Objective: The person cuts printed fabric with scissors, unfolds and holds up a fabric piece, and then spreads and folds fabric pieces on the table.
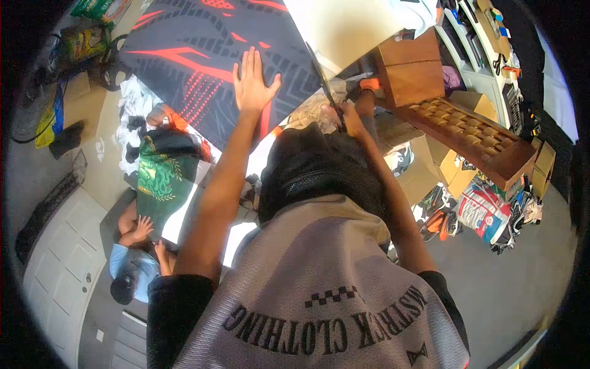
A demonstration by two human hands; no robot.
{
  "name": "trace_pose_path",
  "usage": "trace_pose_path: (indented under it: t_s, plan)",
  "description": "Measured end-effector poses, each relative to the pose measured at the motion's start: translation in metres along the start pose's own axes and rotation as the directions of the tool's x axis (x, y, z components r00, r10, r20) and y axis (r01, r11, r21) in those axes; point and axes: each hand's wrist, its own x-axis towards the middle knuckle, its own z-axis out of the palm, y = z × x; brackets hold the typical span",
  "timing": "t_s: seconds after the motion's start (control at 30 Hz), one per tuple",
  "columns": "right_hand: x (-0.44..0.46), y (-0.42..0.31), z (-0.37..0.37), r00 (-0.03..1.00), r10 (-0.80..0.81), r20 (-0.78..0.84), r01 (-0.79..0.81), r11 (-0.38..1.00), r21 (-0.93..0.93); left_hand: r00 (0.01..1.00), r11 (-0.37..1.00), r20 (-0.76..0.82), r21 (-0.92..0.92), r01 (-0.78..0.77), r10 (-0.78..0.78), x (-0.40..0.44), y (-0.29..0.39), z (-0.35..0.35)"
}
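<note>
My left hand [254, 84] lies flat with fingers spread on a dark printed fabric [203, 52] with red streaks and tyre-track patterns. My right hand [348, 118] is closed around the handles of a pair of scissors [326, 79]. Their long dark blades point away from me along the fabric's right edge. Just beyond the blades is a pale cream sheet [344, 27]; whether it is cloth or paper I cannot tell. The handles are mostly covered by my fingers.
On the right stands a wooden bench [412, 74] with a woven seat, near cardboard boxes [427, 169] and a packed bag [485, 209]. To the left, a person in a blue shirt [138, 270] sits by a green printed fabric [163, 175]. Behind them is a white door [61, 264].
</note>
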Motion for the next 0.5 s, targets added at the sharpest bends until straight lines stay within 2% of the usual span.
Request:
trace_pose_path:
  t_s: [0.27,0.5]
  plan:
    - [-0.0013,-0.0021,0.0014,0.998,-0.056,-0.014,0.055,0.998,-0.019,1.0,1.0,-0.013,-0.007,-0.006,0.006,0.0001,0.0005,-0.0013]
    - [0.0004,-0.0014,0.0024,1.0,0.002,-0.012,-0.003,0.999,-0.043,1.0,1.0,-0.013,0.004,-0.002,0.002,0.0007,0.0016,-0.0024]
